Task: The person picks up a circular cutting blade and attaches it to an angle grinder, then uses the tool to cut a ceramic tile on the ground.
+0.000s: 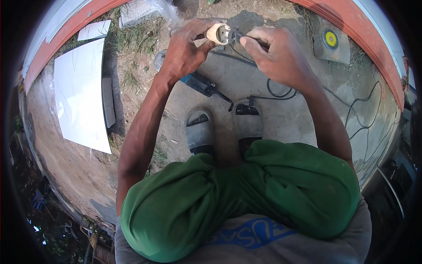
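Left hand [184,53] grips socket [218,34], right hand [285,56] plug [236,37]; blue tool [197,83], cable [273,97] below; white panel [82,97] left, disc [330,39] right.

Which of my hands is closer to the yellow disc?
Right. Your right hand is left of the yellow disc; your left hand is farther left.

Daylight is shining from above, and most of the ground [290,121] is looking bright. The white sheet [81,97] is glaring so hard that its middle is washing out. A dark shadow is lying along its right edge. The tops of the green trousers [167,215] are catching light, while their folds are going dark. The left hand [184,50] and right hand [281,55] are showing clearly, but the dark plug [236,36] between them is looking fuzzy. The red beams [351,22] are bending round like a bowl, and the corners are turning black.
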Tool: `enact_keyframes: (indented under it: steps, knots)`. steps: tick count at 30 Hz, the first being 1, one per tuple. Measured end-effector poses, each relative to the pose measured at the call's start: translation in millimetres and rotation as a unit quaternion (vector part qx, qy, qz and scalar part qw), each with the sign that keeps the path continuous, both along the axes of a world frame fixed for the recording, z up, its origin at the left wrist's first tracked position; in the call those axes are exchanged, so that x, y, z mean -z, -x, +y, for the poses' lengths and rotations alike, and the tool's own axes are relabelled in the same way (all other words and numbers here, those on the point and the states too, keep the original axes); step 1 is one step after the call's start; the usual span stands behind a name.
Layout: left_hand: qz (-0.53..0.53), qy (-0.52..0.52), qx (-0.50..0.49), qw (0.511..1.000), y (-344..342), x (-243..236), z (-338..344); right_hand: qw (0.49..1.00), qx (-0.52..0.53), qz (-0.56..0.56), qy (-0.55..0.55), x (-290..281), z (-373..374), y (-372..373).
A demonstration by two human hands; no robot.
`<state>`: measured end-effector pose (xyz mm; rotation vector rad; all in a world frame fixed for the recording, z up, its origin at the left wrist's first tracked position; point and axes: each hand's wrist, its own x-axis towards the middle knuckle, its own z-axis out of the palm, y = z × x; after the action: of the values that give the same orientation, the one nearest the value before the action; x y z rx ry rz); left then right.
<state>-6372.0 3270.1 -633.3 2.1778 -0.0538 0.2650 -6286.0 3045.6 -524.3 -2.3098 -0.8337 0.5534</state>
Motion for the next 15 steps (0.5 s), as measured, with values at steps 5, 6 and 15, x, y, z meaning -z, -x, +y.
enact_keyframes:
  steps: [5, 6, 15]
  knots:
    - [0.013, -0.033, 0.052, 0.998, -3.6, -9.8, -5.6, 0.991, -0.071, -0.033, 0.105, -3.2, 1.8, -7.8]
    - [0.031, -0.045, 0.06, 0.997, -5.6, -12.8, -7.1, 0.987, -0.084, -0.115, 0.08, 6.7, -2.2, -4.6]
    - [0.122, 0.011, 0.168, 0.978, -9.5, -16.4, -4.9, 0.974, -0.15, -0.165, 0.049, 16.3, -16.5, -0.9]
